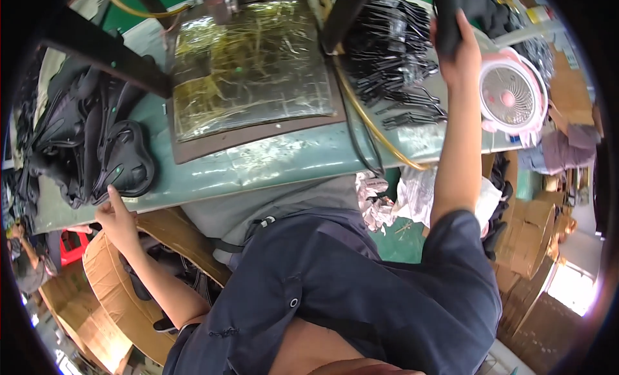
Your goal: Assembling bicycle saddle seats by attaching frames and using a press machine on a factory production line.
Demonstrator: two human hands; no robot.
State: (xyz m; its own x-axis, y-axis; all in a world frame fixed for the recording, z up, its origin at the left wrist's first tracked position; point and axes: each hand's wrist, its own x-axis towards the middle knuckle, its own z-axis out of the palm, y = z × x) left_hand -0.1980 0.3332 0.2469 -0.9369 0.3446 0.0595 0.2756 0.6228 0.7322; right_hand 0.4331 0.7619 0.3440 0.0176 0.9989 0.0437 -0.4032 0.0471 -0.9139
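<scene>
The right hand (459, 56) is raised to the far right of the bench, its fingers curled shut round the lower end of a black piece (454, 17) that stands up out of the fist toward the top edge of the view; what the piece is exactly I cannot tell, only that it is dark, flat-sided and firmly held; the left hand (115, 219) is low at the near left corner, loosely half-closed with the forefinger stretched up so that its tip touches the lowest of the black moulded pads (97, 143) heaped on the left end of the green worktable (271, 165); it grasps nothing, only touches. Between the hands, on the middle of the table, lies a brown board topped with a crinkled foil sheet (255, 69), bare of any piece; behind and to the right of it a pile of thin black strips (393, 59) spreads toward the right hand, with a yellow hose (371, 127) curving down past it over the table's front edge. Judging from this, the work looks to be midway: one piece is in hand, none lies on the foil, the pads on the left and the strips on the right are both plentiful. A pink fan (512, 94) stands just beside the right wrist; cardboard boxes (106, 304) sit below the left hand.
</scene>
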